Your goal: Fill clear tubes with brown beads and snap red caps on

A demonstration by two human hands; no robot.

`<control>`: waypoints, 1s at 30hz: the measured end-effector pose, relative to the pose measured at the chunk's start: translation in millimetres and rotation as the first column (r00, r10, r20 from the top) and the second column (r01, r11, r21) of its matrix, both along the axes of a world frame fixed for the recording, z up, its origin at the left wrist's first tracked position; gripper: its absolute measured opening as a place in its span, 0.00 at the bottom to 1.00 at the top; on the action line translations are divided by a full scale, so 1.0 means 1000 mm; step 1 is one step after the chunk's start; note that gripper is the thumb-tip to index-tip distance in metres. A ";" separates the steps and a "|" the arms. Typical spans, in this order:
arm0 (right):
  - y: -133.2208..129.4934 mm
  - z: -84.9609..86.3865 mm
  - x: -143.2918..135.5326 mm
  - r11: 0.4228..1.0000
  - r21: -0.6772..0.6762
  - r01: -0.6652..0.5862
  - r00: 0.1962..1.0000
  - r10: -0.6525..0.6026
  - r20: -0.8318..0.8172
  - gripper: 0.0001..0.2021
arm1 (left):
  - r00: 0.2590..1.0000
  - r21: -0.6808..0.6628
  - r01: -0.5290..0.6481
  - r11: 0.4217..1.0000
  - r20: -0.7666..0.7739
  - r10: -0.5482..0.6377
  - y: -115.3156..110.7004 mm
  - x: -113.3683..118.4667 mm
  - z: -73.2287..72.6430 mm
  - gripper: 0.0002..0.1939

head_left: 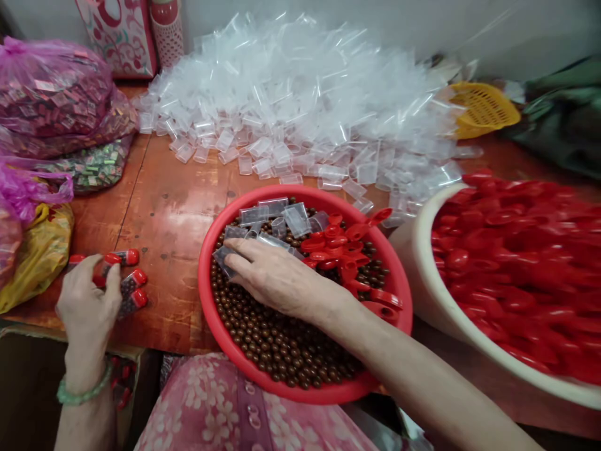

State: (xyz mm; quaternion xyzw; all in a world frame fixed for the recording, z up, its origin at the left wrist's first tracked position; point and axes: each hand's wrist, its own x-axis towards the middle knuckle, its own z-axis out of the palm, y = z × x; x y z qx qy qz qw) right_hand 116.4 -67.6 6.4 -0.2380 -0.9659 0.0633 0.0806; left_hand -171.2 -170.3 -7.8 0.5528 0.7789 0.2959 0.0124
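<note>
My left hand (89,297), with a green bracelet at its wrist, is at the left over a small group of filled clear containers with red caps (133,283). Its fingers curl around one of them, whose red end shows between thumb and fingers. My right hand (270,272) reaches into a red basin (205,282) of brown balls (277,351). The fingertips lie on a clear plastic tube (225,260) at the basin's left side. More clear tubes (297,219) and red caps (333,241) rest on the balls.
Behind the basin rises a large heap of clear tubes (300,94). A white tub (425,250) full of red caps stands right, a yellow basket (486,109) behind it. Bags of small packets (51,100) lie left. Below my left hand is an open box (28,335).
</note>
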 end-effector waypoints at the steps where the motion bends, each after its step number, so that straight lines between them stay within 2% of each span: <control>1: -0.001 -0.001 0.001 1.000 0.016 -0.013 1.000 0.013 0.000 0.08 | 0.998 -0.021 0.068 0.997 0.020 -0.067 0.004 0.011 0.003 0.16; 3: -0.003 -0.003 0.002 0.998 0.054 -0.043 0.999 0.043 0.010 0.09 | 0.952 -0.040 0.304 0.952 0.053 -0.301 0.015 0.036 0.009 0.20; 4: -0.005 -0.003 0.002 0.996 0.070 -0.053 0.999 0.053 0.006 0.10 | 0.893 -0.034 0.449 0.893 0.049 -0.447 0.022 0.050 0.012 0.22; 6: -0.009 -0.003 0.004 0.996 0.085 -0.041 0.998 0.045 -0.048 0.10 | 0.727 -0.049 0.687 0.725 0.030 -0.686 0.036 0.074 0.015 0.24; 8: -0.015 -0.002 0.008 0.997 0.079 -0.002 0.987 0.014 -0.163 0.11 | 0.578 -0.093 0.815 0.572 0.052 -0.815 0.048 0.092 0.016 0.24; 10: -0.023 -0.003 0.014 0.998 0.038 0.042 0.951 -0.028 -0.307 0.12 | 0.482 -0.129 0.874 0.468 0.120 -0.868 0.056 0.101 0.018 0.21; 13: -0.037 -0.004 0.028 0.995 -0.076 0.058 0.878 -0.087 -0.470 0.12 | 0.349 -0.183 0.935 0.303 0.322 -0.880 0.061 0.106 0.025 0.15; 16: -0.050 -0.005 0.040 0.992 -0.129 -0.002 0.851 -0.067 -0.521 0.11 | 0.186 -0.210 0.974 0.081 0.547 -0.816 0.064 0.108 0.037 0.12; 18: -0.056 -0.003 0.044 0.995 -0.095 -0.040 0.847 -0.017 -0.531 0.09 | 0.111 -0.195 0.981 -0.018 0.630 -0.768 0.066 0.111 0.042 0.10; 19: -0.058 -0.001 0.046 0.996 -0.074 -0.050 0.849 0.003 -0.528 0.08 | 0.090 -0.187 0.981 -0.046 0.656 -0.749 0.067 0.113 0.042 0.09; 21: -0.059 0.003 0.050 0.997 -0.062 -0.048 0.874 0.011 -0.486 0.08 | 0.099 -0.198 0.979 -0.047 0.662 -0.743 0.069 0.117 0.041 0.07; 22: -0.059 0.005 0.054 0.997 -0.075 -0.027 0.895 -0.009 -0.446 0.09 | 0.127 -0.220 0.975 -0.019 0.632 -0.765 0.070 0.119 0.040 0.07; 23: -0.059 0.008 0.058 0.996 -0.090 0.012 0.913 -0.048 -0.404 0.10 | 0.172 -0.251 0.968 0.028 0.573 -0.802 0.071 0.120 0.038 0.08; 25: -0.058 0.011 0.073 0.983 -0.115 0.142 0.924 -0.173 -0.342 0.11 | 0.286 -0.335 0.929 0.159 0.373 -0.883 0.072 0.122 0.036 0.09; 27: -0.057 0.012 0.092 0.945 -0.134 0.299 0.881 -0.327 -0.341 0.11 | 0.348 -0.425 0.869 0.253 0.162 -0.923 0.073 0.123 0.036 0.06; 28: -0.058 0.013 0.101 0.918 -0.152 0.368 0.850 -0.398 -0.344 0.10 | 0.347 -0.469 0.841 0.270 0.083 -0.934 0.073 0.123 0.037 0.05; 30: -0.060 0.015 0.116 0.864 -0.192 0.466 0.808 -0.504 -0.307 0.09 | 0.292 -0.537 0.803 0.258 -0.021 -0.956 0.074 0.124 0.039 0.07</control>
